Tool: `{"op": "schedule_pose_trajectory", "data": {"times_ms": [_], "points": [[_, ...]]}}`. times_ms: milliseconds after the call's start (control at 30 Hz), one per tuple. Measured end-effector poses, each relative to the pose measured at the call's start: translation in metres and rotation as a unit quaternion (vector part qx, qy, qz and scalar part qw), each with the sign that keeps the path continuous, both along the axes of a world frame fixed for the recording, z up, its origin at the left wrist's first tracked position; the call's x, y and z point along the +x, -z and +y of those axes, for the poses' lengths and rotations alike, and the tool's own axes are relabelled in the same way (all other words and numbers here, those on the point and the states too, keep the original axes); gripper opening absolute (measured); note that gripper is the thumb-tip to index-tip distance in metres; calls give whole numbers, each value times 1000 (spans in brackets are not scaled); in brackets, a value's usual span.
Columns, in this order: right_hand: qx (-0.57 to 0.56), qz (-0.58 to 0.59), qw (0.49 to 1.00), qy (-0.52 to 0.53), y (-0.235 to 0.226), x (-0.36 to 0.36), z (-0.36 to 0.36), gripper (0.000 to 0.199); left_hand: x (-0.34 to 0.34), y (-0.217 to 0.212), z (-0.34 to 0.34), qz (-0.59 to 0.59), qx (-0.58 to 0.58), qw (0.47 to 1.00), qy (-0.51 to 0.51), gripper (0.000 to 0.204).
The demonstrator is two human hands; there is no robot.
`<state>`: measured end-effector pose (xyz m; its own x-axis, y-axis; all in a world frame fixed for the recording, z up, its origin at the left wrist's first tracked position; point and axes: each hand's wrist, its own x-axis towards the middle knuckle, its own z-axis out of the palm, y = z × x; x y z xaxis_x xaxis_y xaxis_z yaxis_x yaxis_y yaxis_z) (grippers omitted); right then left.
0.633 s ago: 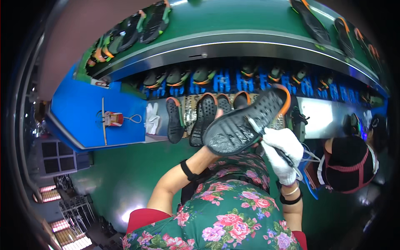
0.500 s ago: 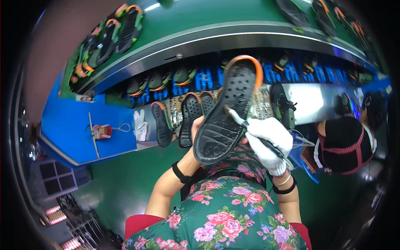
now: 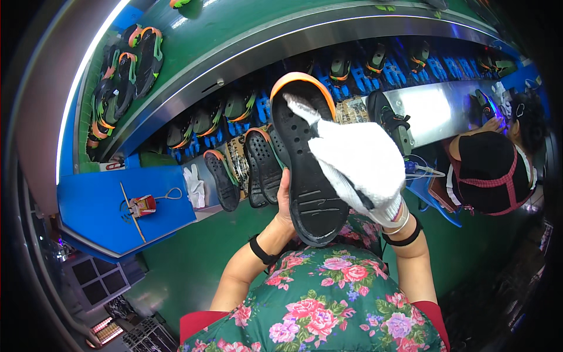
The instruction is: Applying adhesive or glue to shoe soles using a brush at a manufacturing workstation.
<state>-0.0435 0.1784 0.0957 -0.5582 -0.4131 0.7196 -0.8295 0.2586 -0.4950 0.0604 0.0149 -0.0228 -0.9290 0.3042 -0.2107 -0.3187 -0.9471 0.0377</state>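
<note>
Upright before me is a black shoe sole (image 3: pixel 315 205) with an orange rim at its far end and rows of small holes. My left hand (image 3: pixel 285 196) is closed round its left edge, partly hidden behind it. My right hand (image 3: pixel 363 164), in a white knit glove, grips a thin brush (image 3: pixel 300 107). The brush's pale bristles touch the sole near the orange-rimmed end. Most of the handle is hidden by the glove. The sole's lower half looks wet and shiny.
More soles (image 3: pixel 221 180) lean on the bench to the left, near a white glove (image 3: pixel 194 186). Beyond runs a rack of shoes on blue holders (image 3: pixel 393 73). A blue table (image 3: pixel 105 202) stands left. Another person (image 3: pixel 489 170) sits at right.
The brush and my right hand have moved up from the sole's middle to its orange-rimmed end. The sole has shifted left and turned more upright. The whole view has tilted.
</note>
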Motion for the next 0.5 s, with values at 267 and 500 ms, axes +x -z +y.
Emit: {"op": "schedule_pose_trajectory", "data": {"times_ms": [267, 500], "points": [[-21, -108, 989, -96, 8, 19, 0, 38, 7, 13, 1, 48, 81, 996, -2, 86], [10, -75, 996, -39, 18, 20, 2, 35, 0, 10, -2, 32, -14, 999, 16, 81]]}}
